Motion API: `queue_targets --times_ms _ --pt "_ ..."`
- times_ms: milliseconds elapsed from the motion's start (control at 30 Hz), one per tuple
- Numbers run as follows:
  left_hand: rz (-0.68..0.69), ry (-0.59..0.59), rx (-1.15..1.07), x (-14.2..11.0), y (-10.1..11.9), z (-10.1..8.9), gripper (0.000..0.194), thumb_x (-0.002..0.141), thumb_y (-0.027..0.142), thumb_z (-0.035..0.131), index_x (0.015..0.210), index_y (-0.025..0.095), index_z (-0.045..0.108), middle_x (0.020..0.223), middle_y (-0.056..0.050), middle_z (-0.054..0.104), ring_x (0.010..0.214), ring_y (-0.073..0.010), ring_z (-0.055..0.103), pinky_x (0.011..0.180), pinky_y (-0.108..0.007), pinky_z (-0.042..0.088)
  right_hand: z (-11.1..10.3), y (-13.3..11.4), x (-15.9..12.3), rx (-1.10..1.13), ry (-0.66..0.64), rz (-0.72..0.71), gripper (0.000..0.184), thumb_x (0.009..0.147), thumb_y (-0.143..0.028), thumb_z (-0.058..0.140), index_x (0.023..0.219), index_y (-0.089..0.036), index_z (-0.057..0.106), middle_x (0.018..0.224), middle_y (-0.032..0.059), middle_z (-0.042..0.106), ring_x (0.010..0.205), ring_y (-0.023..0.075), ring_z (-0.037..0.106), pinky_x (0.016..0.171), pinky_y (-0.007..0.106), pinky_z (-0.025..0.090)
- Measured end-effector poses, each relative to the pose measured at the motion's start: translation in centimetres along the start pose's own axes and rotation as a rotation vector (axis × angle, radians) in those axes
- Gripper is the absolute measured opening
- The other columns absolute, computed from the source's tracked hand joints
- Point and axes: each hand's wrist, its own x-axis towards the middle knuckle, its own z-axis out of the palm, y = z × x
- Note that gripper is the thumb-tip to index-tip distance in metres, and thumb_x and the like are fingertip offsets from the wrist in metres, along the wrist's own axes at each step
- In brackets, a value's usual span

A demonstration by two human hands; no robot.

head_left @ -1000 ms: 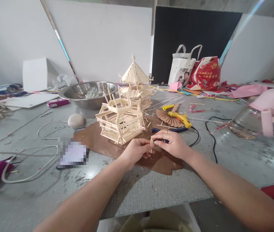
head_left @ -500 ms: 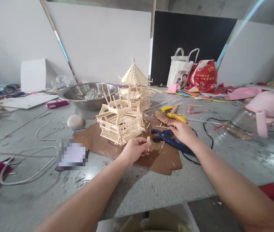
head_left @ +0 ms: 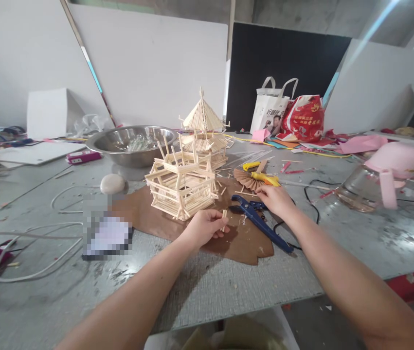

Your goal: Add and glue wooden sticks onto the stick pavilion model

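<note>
My left hand (head_left: 204, 227) is closed, pinching short wooden sticks (head_left: 225, 219) upright between thumb and fingertips, above a brown sheet (head_left: 239, 245). Just behind it stands an open, several-sided stick frame (head_left: 181, 187) with posts rising from its top. My right hand (head_left: 277, 198) reaches down beside the yellow glue gun (head_left: 270, 179), its fingers bent together; what they grip, if anything, is hidden. Between the hands, a blue hand cutter (head_left: 261, 223) lies slanted over the sheet. Under the glue gun is a folded brown paper fan (head_left: 245, 180).
Behind the frame rises a stick pavilion (head_left: 203, 116) with a pointed roof. A steel bowl (head_left: 99, 146) stands left of it. A pink-lidded glass jug (head_left: 360, 192) is at the right. Cables (head_left: 314, 209), a white stone-like object (head_left: 113, 183) and loose sticks lie about. Bags (head_left: 303, 119) stand behind.
My right hand has left the sticks and moved right to the glue gun. The blue cutter has turned, its handle now pointing toward me. My left hand still holds the sticks.
</note>
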Motion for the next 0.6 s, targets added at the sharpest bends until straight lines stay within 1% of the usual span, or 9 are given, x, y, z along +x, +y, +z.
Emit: queue_targets --times_ms 100,233,300,400,600 --pt "0.007 -0.003 0.002 0.0 0.1 0.0 0.024 0.064 0.037 0.061 0.067 0.013 0.055 0.06 -0.001 0.063 0.046 -0.0054 0.049 0.047 -0.018 0.039 0.0 -0.1 0.2 -0.042 -0.021 0.022 0.025 0.077 -0.023 0.042 0.089 -0.022 0.064 0.088 0.0043 0.065 0.081 0.0179 0.058 0.073 0.03 0.04" --pt "0.013 0.0 0.006 0.0 0.1 0.1 0.023 0.064 0.036 0.06 0.065 0.014 0.055 0.059 -0.001 0.062 0.045 -0.005 0.049 0.046 -0.017 0.039 0.0 -0.6 0.5 -0.163 -0.134 0.093 0.024 0.076 -0.026 0.044 0.088 -0.022 0.066 0.09 0.0061 0.064 0.087 0.02 0.057 0.075 0.031 0.039" --pt "0.016 -0.005 0.004 0.0 0.0 0.1 0.024 0.063 0.037 0.061 0.065 0.014 0.055 0.059 -0.001 0.062 0.045 -0.0052 0.049 0.046 -0.017 0.038 0.0 -0.8 0.6 -0.203 -0.179 0.146 0.024 0.076 -0.029 0.045 0.085 -0.022 0.067 0.089 0.0074 0.064 0.086 0.0216 0.057 0.073 0.032 0.04" --pt "0.021 -0.007 0.0 0.1 -0.1 0.0 0.026 0.062 0.038 0.062 0.066 0.014 0.056 0.059 -0.001 0.062 0.046 -0.0055 0.049 0.046 -0.017 0.038 -0.3 -1.0 0.7 -0.219 -0.208 0.191 0.025 0.075 -0.031 0.045 0.083 -0.021 0.066 0.09 0.0082 0.064 0.084 0.0229 0.058 0.068 0.031 0.041" --pt "0.008 0.002 0.009 0.0 0.0 0.0 0.025 0.064 0.039 0.06 0.067 0.014 0.055 0.06 -0.001 0.063 0.046 -0.0055 0.049 0.047 -0.017 0.038 -0.6 -1.2 0.6 -0.226 -0.258 0.183 0.028 0.077 -0.025 0.039 0.086 -0.016 0.064 0.091 0.011 0.063 0.085 0.0214 0.057 0.069 0.029 0.041"
